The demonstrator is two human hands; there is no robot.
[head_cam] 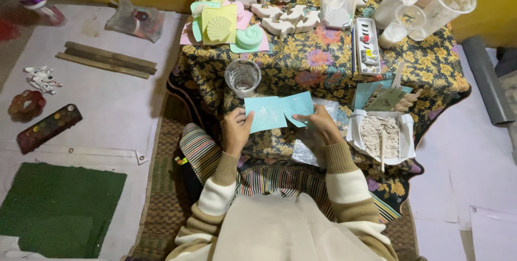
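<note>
At far left, on the pale floor sheet: a paint palette w/ round colour wells, a reddish flower-shaped piece, crumpled paint tubes, and a green mat at the lower corner. Wooden strips lie parallel above them, nr the table edge.

Centre-left, on the floral cloth: coloured flexible moulds (yellow w/ a shell, teal w/ a snail shape) stacked at the table's back; a clear glass stands just above the left hand.

Centre: left hand pinches the left edge of a light-blue sheet, thumb on top. Right hand grips the sheet's right lower edge, fingers curled over it. Hands apart, each clamped on the same sheet, which is held just over the cloth at the table's near edge; the sheet looks notched or partly split at its top middle, though detail is too soft to be sure. Sleeves striped cream and tan.

Back centre: white plaster casts, shells, starfish and dolphin-like forms, in rows.

Right of centre: a narrow paint box lies lengthwise. Near the right hand, a white tray of grey-white powder w/ a stick in it; wooden sticks rest above on more blue card.

Far right, back: clear plastic cups, some lying tipped.
</note>
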